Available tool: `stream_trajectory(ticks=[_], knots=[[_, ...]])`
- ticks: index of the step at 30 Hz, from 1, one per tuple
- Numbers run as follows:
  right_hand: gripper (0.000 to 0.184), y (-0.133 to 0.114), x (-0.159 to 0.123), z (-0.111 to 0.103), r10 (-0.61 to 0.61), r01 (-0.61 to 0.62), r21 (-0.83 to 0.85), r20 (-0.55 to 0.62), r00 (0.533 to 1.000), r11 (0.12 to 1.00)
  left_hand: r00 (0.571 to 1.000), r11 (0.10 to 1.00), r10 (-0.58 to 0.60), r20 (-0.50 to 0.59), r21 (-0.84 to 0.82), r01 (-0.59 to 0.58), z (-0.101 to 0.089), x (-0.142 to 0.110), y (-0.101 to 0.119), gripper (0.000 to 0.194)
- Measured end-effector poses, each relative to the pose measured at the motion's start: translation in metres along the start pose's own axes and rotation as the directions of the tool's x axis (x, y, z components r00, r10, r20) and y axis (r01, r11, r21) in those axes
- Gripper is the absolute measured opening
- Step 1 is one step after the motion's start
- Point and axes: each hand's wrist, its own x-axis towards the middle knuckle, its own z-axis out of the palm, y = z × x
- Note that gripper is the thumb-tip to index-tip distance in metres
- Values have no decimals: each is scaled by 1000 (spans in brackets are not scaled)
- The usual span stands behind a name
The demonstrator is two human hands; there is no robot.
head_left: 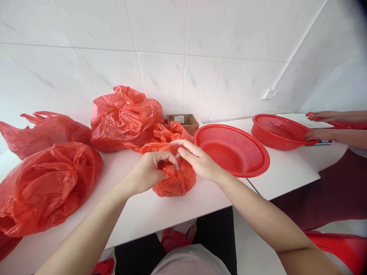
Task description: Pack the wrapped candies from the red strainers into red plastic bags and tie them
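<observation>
A small red plastic bag (174,185) sits on the white table in front of me, its gathered top sticking up. My left hand (149,168) is closed at this bag, thumb and fingers curled round the gathered plastic. My right hand (197,160) is over the bag's right side, its fingers stretched out toward the left fingertips and the thumb beside them. What lies inside the bag is hidden. Right behind it is another crumpled red plastic bag (172,131).
Large red bags (126,118) (48,183) fill the left side. A cardboard box (189,124) stands by the wall. To the right is a red perforated basket (223,152). Farther right, another person's hands (318,134) are at a second red basket (263,135).
</observation>
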Motion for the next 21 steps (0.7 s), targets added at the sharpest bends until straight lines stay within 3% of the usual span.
stream_trajectory(ticks=[2,4,7,9,11,13,16,19,21], knots=[[35,16,6,0,88,-92,62,60,994,994,973,972,93,-212,233,-42,9,0,-6,35],[39,24,9,0,85,-109,161,146,986,981,934,945,147,-325,326,-35,16,-1,-11,40],[28,24,9,-2,46,-97,210,238,970,973,899,930,238,-368,354,-101,20,-5,-15,48],[21,20,7,-5,29,-70,165,238,971,984,882,907,314,-351,384,-170,20,-10,-18,53],[22,16,6,-8,-6,-3,62,159,987,998,892,895,338,-299,394,-207,22,-16,-23,63],[26,16,7,-13,-87,89,-152,14,996,984,915,904,312,-254,377,-204,27,-22,-29,67],[31,24,16,-24,-219,138,-497,-108,970,857,927,917,259,-270,369,-149,38,-33,-38,49],[42,43,31,-38,-225,47,-685,-172,959,727,933,918,225,-280,383,-106,47,-47,-39,30],[47,57,41,-45,-178,-78,-763,-248,952,641,949,914,229,-216,383,-133,49,-58,-32,20]])
